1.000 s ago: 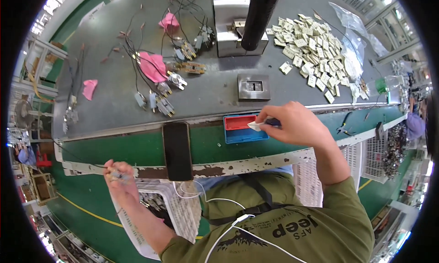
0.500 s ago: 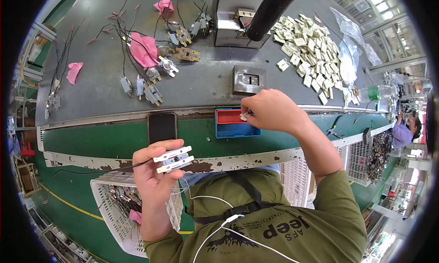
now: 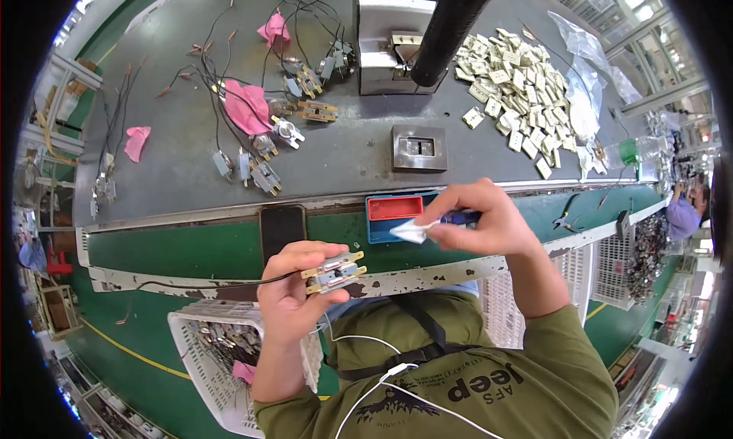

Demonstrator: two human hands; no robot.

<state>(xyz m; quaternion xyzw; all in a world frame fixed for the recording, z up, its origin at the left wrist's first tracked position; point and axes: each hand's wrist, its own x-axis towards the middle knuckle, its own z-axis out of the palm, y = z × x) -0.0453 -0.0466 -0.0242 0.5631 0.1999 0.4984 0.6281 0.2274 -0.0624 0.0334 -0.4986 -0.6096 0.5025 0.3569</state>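
My left hand (image 3: 294, 294) holds a small switch part (image 3: 334, 272) with brass terminals and a black wire trailing left, raised in front of my chest. My right hand (image 3: 485, 221) pinches a small white cloth or paper piece (image 3: 408, 230) together with a blue-handled tool (image 3: 458, 217), just right of the switch part and above a small blue and red tray (image 3: 393, 210) on the green bench edge.
A grey work surface (image 3: 343, 160) carries wired switch parts (image 3: 259, 145), pink caps (image 3: 248, 107), a square metal fixture (image 3: 419, 147), a metal press (image 3: 393, 34) and a heap of cream-coloured pieces (image 3: 519, 88). A black phone (image 3: 282, 225) lies on the ledge. White baskets (image 3: 214, 355) hang below. Another person (image 3: 683, 210) is at far right.
My left hand rose from the basket at lower left, bringing a wired switch part up before my chest. My right hand drew back from the blue tray with the white piece.
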